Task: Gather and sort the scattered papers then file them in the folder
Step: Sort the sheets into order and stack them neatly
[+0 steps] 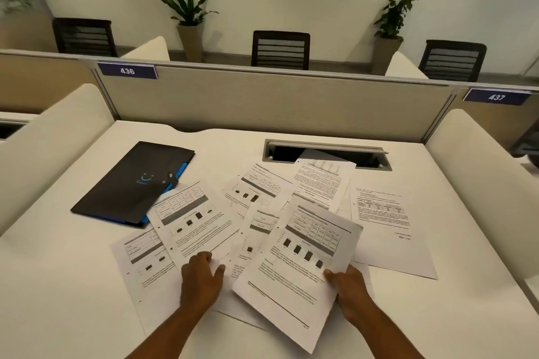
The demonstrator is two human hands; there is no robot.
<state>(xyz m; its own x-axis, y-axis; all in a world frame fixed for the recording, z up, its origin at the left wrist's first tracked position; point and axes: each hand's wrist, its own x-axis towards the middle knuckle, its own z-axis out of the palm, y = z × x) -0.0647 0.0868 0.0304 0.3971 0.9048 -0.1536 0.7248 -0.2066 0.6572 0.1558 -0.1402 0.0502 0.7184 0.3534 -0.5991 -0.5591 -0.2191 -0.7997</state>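
Papers lie scattered across the white desk; my right hand pinches one raised sheet at its near right edge, my left hand curls onto a flat sheet. Black folder sits closed, far left.

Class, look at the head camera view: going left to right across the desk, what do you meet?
Black folder → left hand on a sheet → held sheet → right hand gripping it → text sheet lying flat at the right.
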